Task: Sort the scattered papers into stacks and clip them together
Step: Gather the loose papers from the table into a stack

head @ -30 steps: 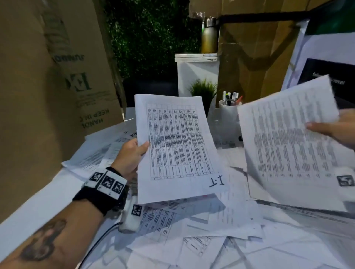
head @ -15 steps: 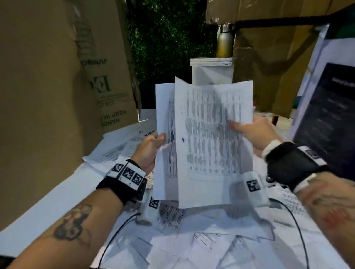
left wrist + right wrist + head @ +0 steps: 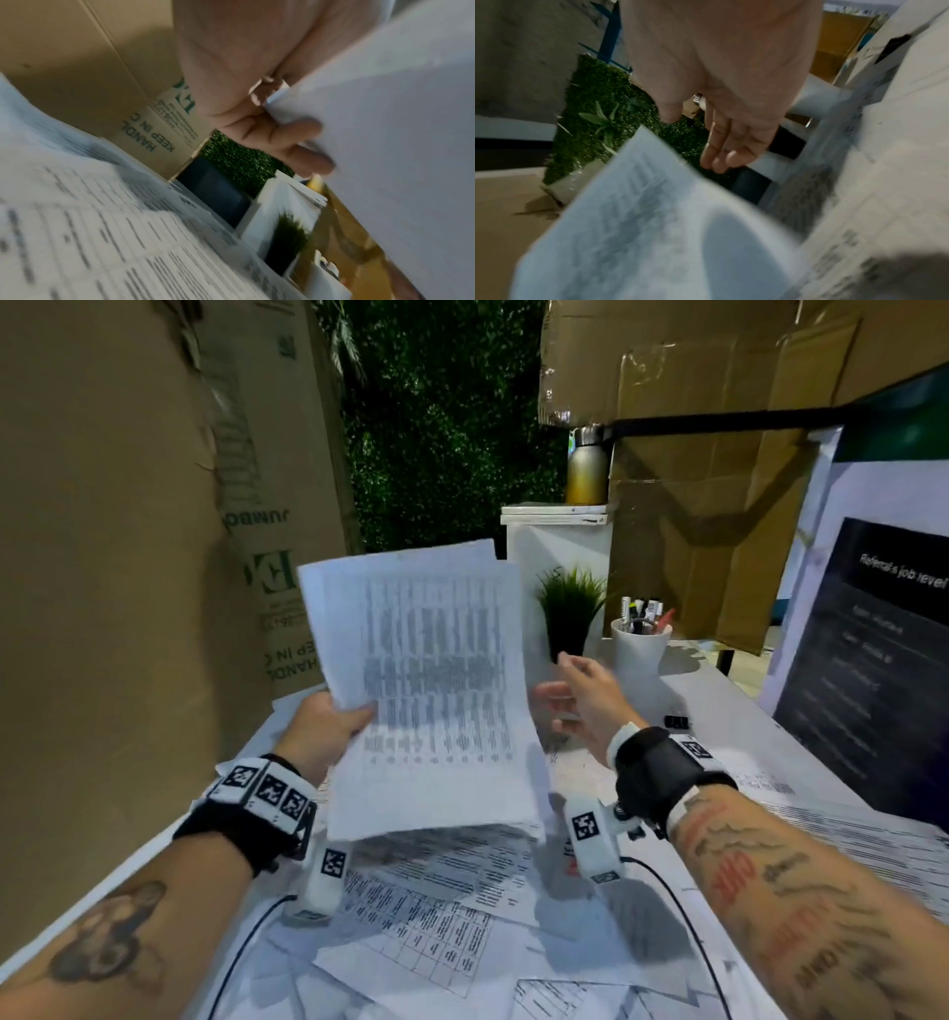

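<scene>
My left hand [image 3: 334, 726] holds two printed sheets [image 3: 426, 690] upright by their left edge, thumb on the front; in the left wrist view the fingers [image 3: 308, 142] curl behind the white back of the sheets [image 3: 398, 142]. My right hand [image 3: 580, 695] hovers just right of the sheets with fingers spread and relaxed, holding nothing; its fingers [image 3: 721, 150] hang loose in the right wrist view above the sheets' edge [image 3: 641, 223]. Many scattered papers [image 3: 441, 916] with printed tables cover the table below. A small black binder clip [image 3: 677, 722] lies on the table to the right.
A tall cardboard box [image 3: 128, 557] stands close on the left. A small potted plant [image 3: 567, 608] and a white cup of pens [image 3: 639, 642] stand behind the sheets. A dark sign board [image 3: 873, 670] leans at the right. Cables [image 3: 683, 916] trail from the wrist cameras.
My right hand brought its sheet onto the left hand's sheet, then let go and drew back to the right. The left hand now holds both sheets together.
</scene>
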{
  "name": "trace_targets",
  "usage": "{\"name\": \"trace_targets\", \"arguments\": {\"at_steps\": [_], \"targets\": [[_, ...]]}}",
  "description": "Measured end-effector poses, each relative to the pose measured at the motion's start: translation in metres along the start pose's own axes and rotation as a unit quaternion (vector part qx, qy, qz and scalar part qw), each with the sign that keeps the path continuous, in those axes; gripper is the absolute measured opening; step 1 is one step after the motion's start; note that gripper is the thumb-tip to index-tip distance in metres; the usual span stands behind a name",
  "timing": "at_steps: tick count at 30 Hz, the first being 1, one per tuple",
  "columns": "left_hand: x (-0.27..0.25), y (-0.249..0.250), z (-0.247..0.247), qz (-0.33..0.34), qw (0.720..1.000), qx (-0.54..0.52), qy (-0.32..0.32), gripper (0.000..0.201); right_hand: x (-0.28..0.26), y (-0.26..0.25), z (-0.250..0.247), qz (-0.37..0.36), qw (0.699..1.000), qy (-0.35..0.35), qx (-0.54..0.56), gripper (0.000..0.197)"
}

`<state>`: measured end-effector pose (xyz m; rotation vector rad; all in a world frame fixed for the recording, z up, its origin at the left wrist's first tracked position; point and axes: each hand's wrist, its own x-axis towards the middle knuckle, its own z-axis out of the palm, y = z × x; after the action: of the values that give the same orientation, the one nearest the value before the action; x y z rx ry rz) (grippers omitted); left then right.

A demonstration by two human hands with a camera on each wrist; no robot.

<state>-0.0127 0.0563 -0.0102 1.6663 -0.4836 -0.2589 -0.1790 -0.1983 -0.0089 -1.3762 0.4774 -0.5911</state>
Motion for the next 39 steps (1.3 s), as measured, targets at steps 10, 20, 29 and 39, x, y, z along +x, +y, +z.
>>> {"name": "trace_targets", "arguments": {"at_steps": [10,20,29,39], "targets": [[0.002,-0.026,-0.058,-0.059,0.996,-0.019,0.058,0.004,0.005,0.032,0.02,0.036,0.746,-0.195,-0.635,0.059],[0.004,-0.035,-0.041,-0.082,0.99,-0.089,0.068,0.019,0.023,0.027,-0.017,-0.042,0.841,-0.007,-0.54,0.033],[0.057,-0.073,-0.009,-0.097,0.984,-0.134,0.061,0.052,0.01,0.029,-0.012,-0.094,0.989,0.064,-0.095,0.011],[0.001,0.007,0.012,0.049,0.99,-0.025,0.128,0.036,-0.004,0.022,0.008,0.037,0.993,-0.105,-0.027,0.067]]}}
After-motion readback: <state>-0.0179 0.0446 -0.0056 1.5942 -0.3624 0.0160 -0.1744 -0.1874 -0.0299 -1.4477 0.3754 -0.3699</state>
